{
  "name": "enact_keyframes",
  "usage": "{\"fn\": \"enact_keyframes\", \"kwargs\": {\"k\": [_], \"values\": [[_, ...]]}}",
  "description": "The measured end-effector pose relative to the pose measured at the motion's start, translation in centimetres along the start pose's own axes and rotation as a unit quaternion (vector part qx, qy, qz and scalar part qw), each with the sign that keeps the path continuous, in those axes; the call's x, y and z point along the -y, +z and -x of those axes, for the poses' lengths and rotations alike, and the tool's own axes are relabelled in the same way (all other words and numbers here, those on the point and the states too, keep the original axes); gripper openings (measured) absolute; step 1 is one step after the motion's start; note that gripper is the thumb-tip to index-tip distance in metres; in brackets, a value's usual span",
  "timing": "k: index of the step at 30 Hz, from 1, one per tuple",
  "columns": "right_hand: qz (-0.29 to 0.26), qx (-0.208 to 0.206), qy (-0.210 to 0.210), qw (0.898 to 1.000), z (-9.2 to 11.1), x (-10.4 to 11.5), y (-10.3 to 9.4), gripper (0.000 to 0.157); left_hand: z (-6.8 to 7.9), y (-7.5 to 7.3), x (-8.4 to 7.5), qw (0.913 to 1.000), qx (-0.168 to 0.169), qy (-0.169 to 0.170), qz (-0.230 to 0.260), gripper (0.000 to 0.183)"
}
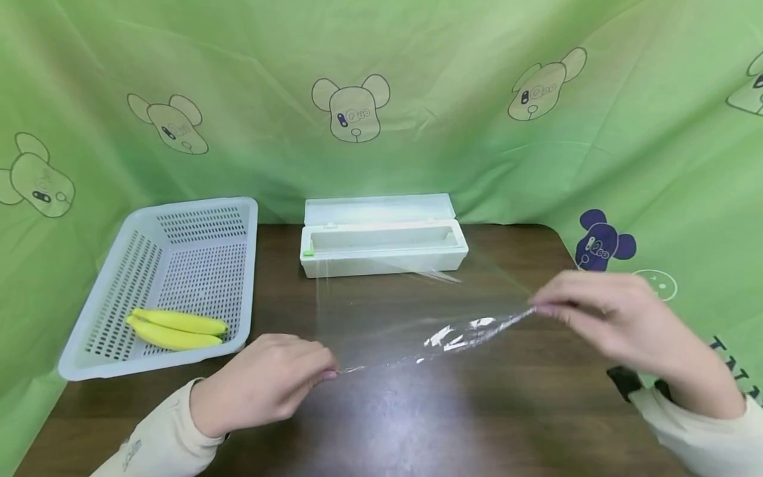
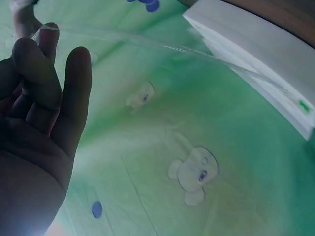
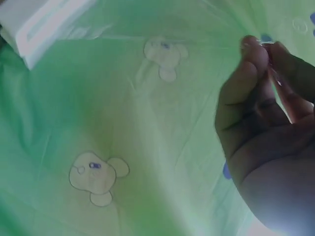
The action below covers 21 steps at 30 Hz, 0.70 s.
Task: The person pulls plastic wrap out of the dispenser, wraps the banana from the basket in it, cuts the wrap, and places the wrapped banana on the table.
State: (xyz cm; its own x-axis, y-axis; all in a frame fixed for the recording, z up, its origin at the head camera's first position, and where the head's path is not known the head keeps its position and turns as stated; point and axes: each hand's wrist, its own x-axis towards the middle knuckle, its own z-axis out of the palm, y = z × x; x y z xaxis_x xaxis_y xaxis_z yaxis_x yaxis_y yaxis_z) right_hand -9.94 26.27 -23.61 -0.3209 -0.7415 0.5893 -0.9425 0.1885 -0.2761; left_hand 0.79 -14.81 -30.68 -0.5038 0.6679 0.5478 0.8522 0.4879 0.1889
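A green curtain [image 1: 441, 165] printed with animal faces is hanging around the bench [image 1: 381, 430], whose dark top is bearing the basket and box. At the left, a pale slotted basket [image 1: 253, 252] is standing aside, seemingly to leave the middle to the film. Clear film [image 1: 447, 339] is spanning the air above the bench, from the box toward the person. Its near edge is running crosswise from hand to hand on a slant, the right end lying farther from the person and gathering into a shiny, narrow band. The white box [image 1: 381, 228] is facing the person squarely, its long axis running left to right, probably so that film is feeding straight out; its lid [image 1: 378, 209] is leaning back toward the curtain. The left hand [image 1: 274, 381] is pinching one film corner in a narrow grip, and the right hand [image 1: 608, 318] is pinching the other, apparently to spread the sheet. Two yellow bananas [image 1: 175, 329] are lying side by side in the basket, stems pointing left. A small green tab [image 1: 308, 253] is sitting at the box's left end.
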Motion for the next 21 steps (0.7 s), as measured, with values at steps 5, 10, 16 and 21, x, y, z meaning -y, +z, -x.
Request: {"fn": "enact_keyframes", "kwargs": {"k": [5, 10, 16, 21], "values": [[0.004, 0.038, 0.005, 0.999, 2.3, 2.0, 2.0, 0.028, 1.8, -0.2, -0.5, 0.9989, 0.013, -0.042, -0.019, 0.036], [0.026, 0.079, 0.061, 0.995, 4.4, 3.3, 3.7, 0.032, 2.7, 0.0, -0.8, 0.9987, 0.009, -0.044, -0.023, 0.035], [-0.007, 0.138, 0.093, 0.986, 6.0, 3.4, 5.4, 0.014, 3.4, 0.9, -1.0, 0.9989, 0.009, -0.041, -0.021, 0.033], [-0.024, 0.176, 0.122, 0.976, 6.4, 3.3, 6.4, 0.037, 4.2, 1.4, -1.4, 0.9973, 0.042, -0.058, -0.017, 0.020]]}}
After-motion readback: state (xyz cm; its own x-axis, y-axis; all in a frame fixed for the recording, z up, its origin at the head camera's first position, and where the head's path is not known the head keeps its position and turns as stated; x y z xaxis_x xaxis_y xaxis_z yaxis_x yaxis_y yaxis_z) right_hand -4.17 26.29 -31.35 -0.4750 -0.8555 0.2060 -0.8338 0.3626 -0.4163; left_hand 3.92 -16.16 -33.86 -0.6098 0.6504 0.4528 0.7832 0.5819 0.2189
